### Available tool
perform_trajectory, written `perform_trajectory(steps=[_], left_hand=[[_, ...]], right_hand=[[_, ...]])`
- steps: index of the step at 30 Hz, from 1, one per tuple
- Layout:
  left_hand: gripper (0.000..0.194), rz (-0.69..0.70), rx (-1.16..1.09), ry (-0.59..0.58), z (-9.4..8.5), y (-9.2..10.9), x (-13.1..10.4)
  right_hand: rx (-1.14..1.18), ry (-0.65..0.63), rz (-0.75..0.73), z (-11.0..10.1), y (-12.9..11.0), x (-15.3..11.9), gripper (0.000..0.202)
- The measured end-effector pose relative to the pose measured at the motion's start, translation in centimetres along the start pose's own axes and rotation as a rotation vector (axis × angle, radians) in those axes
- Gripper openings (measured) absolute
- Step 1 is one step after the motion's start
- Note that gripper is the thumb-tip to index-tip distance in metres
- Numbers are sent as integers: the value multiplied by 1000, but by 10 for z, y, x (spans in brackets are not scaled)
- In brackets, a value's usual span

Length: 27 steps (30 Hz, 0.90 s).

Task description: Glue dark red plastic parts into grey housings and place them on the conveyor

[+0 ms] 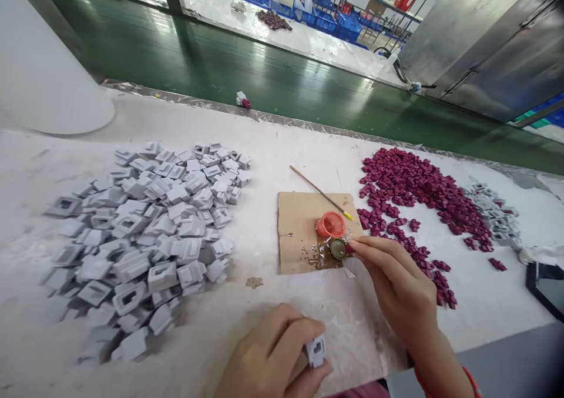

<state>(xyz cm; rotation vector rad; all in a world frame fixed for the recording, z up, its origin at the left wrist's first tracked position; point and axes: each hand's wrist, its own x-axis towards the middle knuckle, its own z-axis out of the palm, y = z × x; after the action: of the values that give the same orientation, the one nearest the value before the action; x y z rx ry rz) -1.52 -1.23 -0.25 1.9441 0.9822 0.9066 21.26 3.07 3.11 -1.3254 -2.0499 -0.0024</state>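
Observation:
My left hand (277,351), low in the view, grips a small grey plastic part (316,351) between thumb and fingers, its hollow end showing. My right hand (392,280) pinches a small maroon plastic piece (349,247), mostly hidden by the fingertips, at the edge of a bottle cap (338,248). The cap lies on a piece of cardboard (291,221) wet with clear liquid. Just behind it is a red cap-like cup (332,225). A thin stick (317,189) with a yellow tip rests across the cardboard's far edge.
Grey parts are heaped (154,233) at left, maroon pieces (414,180) at right, with a smaller grey-and-maroon pile (496,213) beyond. A green conveyor belt (291,80) crosses behind the table, carrying one grey-and-maroon piece (242,99). A white rounded object (48,63) stands at far left.

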Motion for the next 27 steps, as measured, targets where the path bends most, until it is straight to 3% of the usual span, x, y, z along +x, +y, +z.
perform_trajectory(steps=[6, 18, 22, 27], left_hand=[[15, 14, 96, -5, 4, 0, 0], [19, 71, 293, 43, 6, 5, 2], [21, 59, 339, 41, 7, 6, 2], [26, 39, 363, 48, 11, 5, 2]], right_hand=[[-20, -44, -79, 4, 1, 5, 34], [-30, -38, -71, 2, -3, 4, 36], [13, 39, 8, -5, -20, -2, 38], [315, 26, 226, -2, -59, -31, 28]])
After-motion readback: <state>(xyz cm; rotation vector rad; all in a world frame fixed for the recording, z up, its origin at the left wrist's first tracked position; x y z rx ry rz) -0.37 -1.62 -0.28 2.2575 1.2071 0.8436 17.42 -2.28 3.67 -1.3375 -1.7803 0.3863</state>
